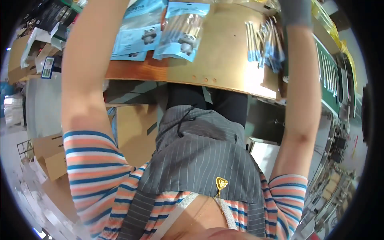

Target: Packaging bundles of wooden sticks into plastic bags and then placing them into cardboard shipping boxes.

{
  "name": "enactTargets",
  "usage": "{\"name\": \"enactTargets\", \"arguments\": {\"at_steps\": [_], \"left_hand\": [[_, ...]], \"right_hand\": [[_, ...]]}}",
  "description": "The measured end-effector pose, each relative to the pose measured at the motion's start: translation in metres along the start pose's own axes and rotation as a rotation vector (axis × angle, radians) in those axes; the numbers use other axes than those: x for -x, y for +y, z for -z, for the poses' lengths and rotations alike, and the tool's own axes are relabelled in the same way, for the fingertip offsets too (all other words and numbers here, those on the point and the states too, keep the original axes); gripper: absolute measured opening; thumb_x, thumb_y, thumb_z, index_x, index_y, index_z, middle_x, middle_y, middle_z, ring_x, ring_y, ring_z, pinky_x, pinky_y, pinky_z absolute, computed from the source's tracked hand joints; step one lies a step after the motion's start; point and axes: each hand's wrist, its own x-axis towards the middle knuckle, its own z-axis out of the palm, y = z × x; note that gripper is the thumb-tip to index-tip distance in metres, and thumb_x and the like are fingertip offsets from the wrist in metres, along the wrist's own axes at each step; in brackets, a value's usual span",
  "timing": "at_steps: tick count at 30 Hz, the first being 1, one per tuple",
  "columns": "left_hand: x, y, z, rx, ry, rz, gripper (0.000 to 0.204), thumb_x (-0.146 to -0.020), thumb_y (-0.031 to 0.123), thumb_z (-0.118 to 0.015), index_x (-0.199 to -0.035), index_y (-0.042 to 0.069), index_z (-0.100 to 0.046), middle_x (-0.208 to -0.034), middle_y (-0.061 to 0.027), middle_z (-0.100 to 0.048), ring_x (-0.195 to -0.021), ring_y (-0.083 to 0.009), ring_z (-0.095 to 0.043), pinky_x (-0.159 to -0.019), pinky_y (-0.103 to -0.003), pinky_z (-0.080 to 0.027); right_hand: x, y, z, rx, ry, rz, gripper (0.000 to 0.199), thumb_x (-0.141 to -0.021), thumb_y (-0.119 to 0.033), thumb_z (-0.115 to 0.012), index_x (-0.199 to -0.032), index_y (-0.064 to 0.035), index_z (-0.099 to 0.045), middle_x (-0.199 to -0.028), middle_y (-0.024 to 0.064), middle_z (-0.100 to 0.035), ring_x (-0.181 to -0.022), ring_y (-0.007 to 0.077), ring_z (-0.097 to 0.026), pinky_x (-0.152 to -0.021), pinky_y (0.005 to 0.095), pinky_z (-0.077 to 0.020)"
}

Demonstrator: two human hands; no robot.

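Both forearms reach up past 2 blue packets (182, 30); hands out of frame.

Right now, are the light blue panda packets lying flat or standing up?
Lying flat: both light blue panda packets rest face-up on the brown worktable.

both forearms reach upward, hands out of view.

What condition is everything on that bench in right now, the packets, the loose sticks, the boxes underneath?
Panda packets: sealed and filled, lying flat, overlapping.
Loose sticks: unpacked, in an untidy pile.
Workbench: brown top, partly covered.
Cardboard boxes: stacked on the floor; open or shut cannot be told.
Both hands: out of view past the top edge.
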Motion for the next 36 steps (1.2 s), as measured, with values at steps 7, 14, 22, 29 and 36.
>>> {"name": "enactTargets", "arguments": {"at_steps": [7, 14, 22, 29, 36], "left_hand": [[0.224, -0.069, -0.117, -0.075, -0.258, 0.08, 0.03, -0.079, 0.011, -0.053, -0.107, 0.012, -0.06, -0.092, -0.0095, -0.062, -0.076, -0.0284, -0.061, -0.063, -0.039, -0.05], [0.288, -0.047, -0.139, -0.003, -0.34, 0.321, 0.038, -0.076, 0.009, -0.051, -0.114, 0.014, -0.057, -0.099, -0.006, -0.059, -0.082, -0.0255, -0.06, -0.065, -0.038, -0.05], [0.296, -0.008, -0.129, 0.425, -0.066, 0.567, 0.041, -0.082, 0.03, -0.06, -0.11, 0.002, -0.057, -0.102, -0.011, -0.061, -0.089, -0.0232, -0.061, -0.073, -0.034, -0.05], [0.346, 0.101, -0.151, 1.933, -0.246, 1.256, 0.051, -0.086, 0.035, -0.062, -0.123, 0.001, -0.054, -0.115, -0.0052, -0.058, -0.105, -0.0118, -0.052, -0.094, -0.027, -0.039], [0.384, 0.084, 0.024, 1.695, 0.506, 1.152, 0.032, -0.08, 0.029, -0.063, -0.096, 0.001, -0.063, -0.095, -0.0049, -0.062, -0.092, -0.012, -0.056, -0.083, -0.026, -0.044]], "right_hand": [[0.186, 0.17, -0.097, -0.187, -0.502, -0.496, 0.023, -0.082, -0.018, -0.058, -0.098, -0.0043, -0.068, -0.079, 0.0077, -0.067, -0.07, 0.0133, -0.06, -0.068, 0.0274, -0.0481], [0.145, 0.191, -0.13, -0.043, -0.281, -1.043, 0.055, -0.081, -0.036, -0.065, -0.12, -0.0013, -0.048, -0.096, 0.0093, -0.062, -0.077, 0.0135, -0.059, -0.064, 0.0269, -0.0466], [0.147, 0.199, -0.133, -0.624, -0.367, -1.33, 0.016, -0.082, -0.02, -0.064, -0.078, -0.0059, -0.058, -0.06, -0.002, -0.054, -0.042, 0.0063, -0.043, -0.039, 0.0218, -0.0343], [0.252, 0.064, -0.031, -0.6, -0.483, -1.307, 0.053, -0.079, -0.013, -0.062, -0.126, 0.0038, -0.044, -0.117, 0.0139, -0.056, -0.103, 0.0226, -0.057, -0.087, 0.0334, -0.0472], [0.227, -0.029, -0.101, -0.468, -0.898, -0.827, 0.078, -0.076, -0.027, -0.07, -0.135, 0.0042, -0.032, -0.123, 0.0161, -0.05, -0.103, 0.0239, -0.055, -0.086, 0.0318, -0.0457]]}}
